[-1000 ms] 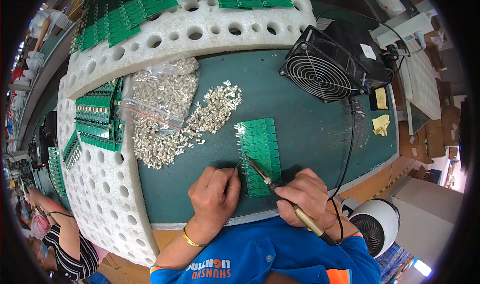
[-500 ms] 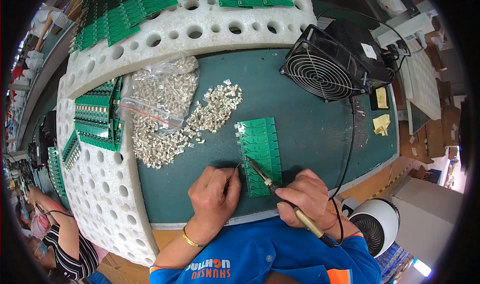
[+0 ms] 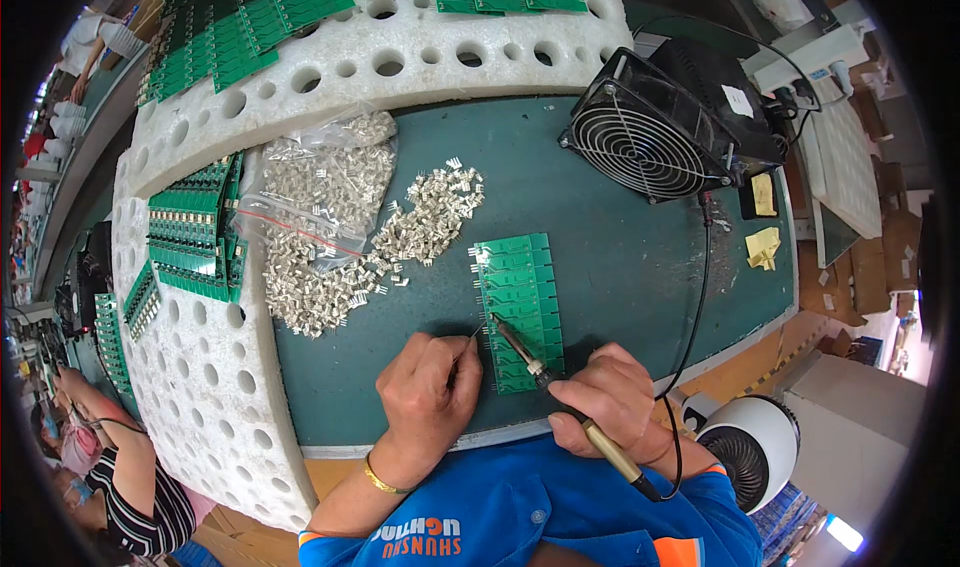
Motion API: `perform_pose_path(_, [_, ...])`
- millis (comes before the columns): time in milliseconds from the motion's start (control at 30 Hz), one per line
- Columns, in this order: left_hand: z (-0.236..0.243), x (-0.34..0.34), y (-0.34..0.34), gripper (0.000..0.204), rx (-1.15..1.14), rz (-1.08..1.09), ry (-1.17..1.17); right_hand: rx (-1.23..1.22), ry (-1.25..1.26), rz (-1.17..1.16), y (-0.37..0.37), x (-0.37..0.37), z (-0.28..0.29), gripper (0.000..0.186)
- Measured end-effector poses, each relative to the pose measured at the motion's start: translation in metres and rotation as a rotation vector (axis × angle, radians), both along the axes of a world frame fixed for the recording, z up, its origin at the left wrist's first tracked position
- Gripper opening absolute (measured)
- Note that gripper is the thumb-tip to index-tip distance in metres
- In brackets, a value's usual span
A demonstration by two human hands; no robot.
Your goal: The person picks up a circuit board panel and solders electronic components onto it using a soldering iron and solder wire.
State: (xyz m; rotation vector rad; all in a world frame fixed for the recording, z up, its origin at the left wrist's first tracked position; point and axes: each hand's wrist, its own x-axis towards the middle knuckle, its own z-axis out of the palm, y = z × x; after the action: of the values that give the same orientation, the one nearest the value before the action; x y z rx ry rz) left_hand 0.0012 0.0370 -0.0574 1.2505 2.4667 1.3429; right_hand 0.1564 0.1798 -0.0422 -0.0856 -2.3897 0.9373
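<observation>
A green circuit board panel lies on the dark green mat, with small pale connectors along its left edge. My right hand is closed around a soldering iron, whose tip rests at the panel's left side, a little below its middle. Close by that edge, my left hand is closed in a pinch on a thin wire, likely solder, its end near the iron's tip. Left of the panel, a heap of small white pin connectors spills beside a clear zip bag full of them.
White foam blocks with round holes border the mat at left and back, carrying stacks of green boards. A black fan stands at back right. The iron's cord runs along the right. A co-worker sits at far left.
The iron's tip and my right hand have shifted very slightly. My left hand and the panel stay in place.
</observation>
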Motion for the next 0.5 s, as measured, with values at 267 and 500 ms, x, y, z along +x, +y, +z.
perform_pose_path(267, [-0.0018,-0.0004,0.0002,0.013,0.006,0.005,0.022,-0.001,0.049,-0.023,0.0003,-0.0010,-0.0022,0.030])
perform_pose_path(500, [-0.0004,-0.0016,0.0019,0.014,0.008,0.008,0.018,-0.014,0.050,-0.025,0.0016,-0.0031,-0.0029,0.028])
